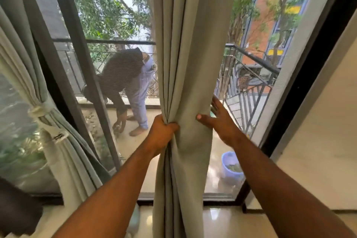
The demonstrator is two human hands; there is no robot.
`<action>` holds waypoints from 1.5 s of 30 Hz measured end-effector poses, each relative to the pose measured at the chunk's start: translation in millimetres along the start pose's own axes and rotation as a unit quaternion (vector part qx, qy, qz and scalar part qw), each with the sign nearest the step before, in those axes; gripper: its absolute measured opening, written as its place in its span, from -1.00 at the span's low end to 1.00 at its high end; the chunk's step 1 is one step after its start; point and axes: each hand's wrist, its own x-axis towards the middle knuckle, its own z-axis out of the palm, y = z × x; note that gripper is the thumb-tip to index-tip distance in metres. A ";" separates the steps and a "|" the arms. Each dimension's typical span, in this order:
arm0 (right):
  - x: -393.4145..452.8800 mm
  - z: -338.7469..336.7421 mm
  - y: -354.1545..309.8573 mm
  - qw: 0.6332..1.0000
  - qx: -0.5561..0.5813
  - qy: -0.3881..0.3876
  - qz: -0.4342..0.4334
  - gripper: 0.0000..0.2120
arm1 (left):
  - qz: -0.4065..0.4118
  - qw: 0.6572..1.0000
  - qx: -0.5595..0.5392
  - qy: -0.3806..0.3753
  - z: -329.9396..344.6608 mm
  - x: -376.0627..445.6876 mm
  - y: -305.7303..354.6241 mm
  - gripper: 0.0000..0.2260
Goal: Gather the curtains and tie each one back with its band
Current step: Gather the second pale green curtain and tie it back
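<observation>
A grey-green curtain (185, 54) hangs down the middle of the glass door. My left hand (161, 131) is clenched on a bunch of its folds at the left side, about waist height. My right hand (218, 120) is spread around the curtain's right edge, thumb in front and fingers behind the cloth. At the far left a second curtain (23, 58) of the same cloth is gathered and held by a pale band (41, 110) tied around it. No band shows on the middle curtain.
Dark door frames (81, 75) stand left and right of the curtain. Outside on the balcony a person (131, 87) bends down near the railing (249, 83). A blue bucket (230, 166) sits on the balcony floor. A pale wall (318, 131) is at the right.
</observation>
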 end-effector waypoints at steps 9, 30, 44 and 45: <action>24.3 2.5 2.2 0.948 0.162 -0.222 0.160 -0.59 | -0.092 0.992 -0.068 -0.050 -23.5 2.2 19.4 -0.59; -33.2 52.8 7.8 0.987 -0.127 0.087 -0.046 -0.65 | -0.034 0.971 -0.232 -0.038 23.7 -20.0 -8.8 -0.69; -31.8 32.6 41.0 0.977 -0.150 0.123 -0.092 -0.20 | 0.028 0.987 0.000 -0.157 -23.4 28.5 25.1 -0.69; -33.7 29.7 48.4 0.976 -0.158 0.122 -0.090 -0.20 | 0.030 0.988 -0.007 -0.149 -25.2 29.1 21.9 -0.69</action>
